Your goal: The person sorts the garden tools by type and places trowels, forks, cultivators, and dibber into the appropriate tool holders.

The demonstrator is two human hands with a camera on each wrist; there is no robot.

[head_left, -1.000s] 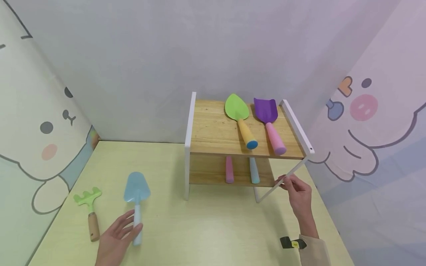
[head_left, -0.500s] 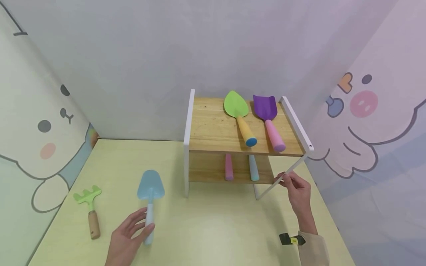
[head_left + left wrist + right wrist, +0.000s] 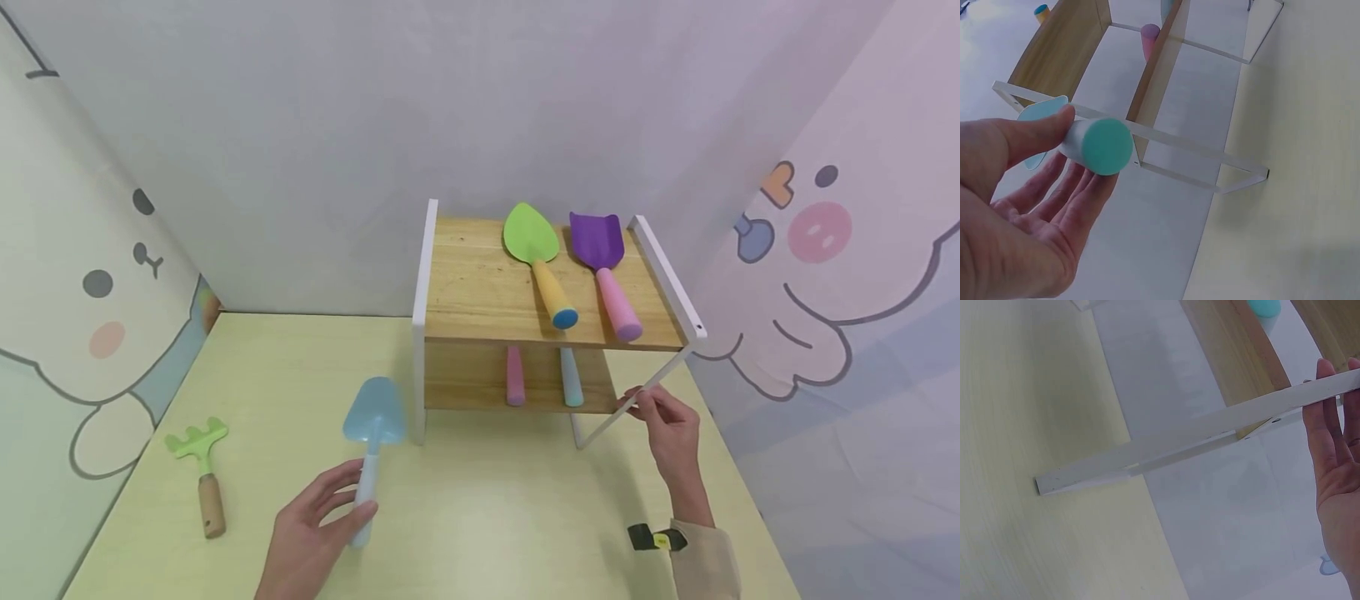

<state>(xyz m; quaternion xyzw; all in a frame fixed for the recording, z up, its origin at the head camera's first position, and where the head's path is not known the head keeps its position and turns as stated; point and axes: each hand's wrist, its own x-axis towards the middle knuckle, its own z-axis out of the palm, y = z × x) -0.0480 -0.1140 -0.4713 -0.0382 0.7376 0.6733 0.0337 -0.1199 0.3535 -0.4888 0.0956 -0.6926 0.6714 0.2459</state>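
My left hand (image 3: 307, 525) holds a light blue hand trowel (image 3: 375, 412) by its pale handle, thumb on one side and fingers on the other. The blade points away from me, just left of a two-tier wooden shelf (image 3: 468, 287). In the left wrist view, the turquoise handle end (image 3: 1107, 147) faces the camera between thumb and fingers (image 3: 1094, 200). My right hand (image 3: 670, 429) grips the shelf's slanting white right leg (image 3: 633, 408); its fingers pass behind the white bar (image 3: 1191, 425) in the right wrist view, where the thumb is out of sight.
A green trowel (image 3: 531, 233) with a yellow handle and a purple shovel (image 3: 597, 242) lie on the top board. Pink (image 3: 515, 379) and light blue handles (image 3: 572, 379) show on the lower board. A green hand rake (image 3: 201, 450) lies at the table's left.
My left hand has carried the blue trowel rightward toward the shelf, and its blade now tilts slightly right. The right hand has kept its place on the leg.
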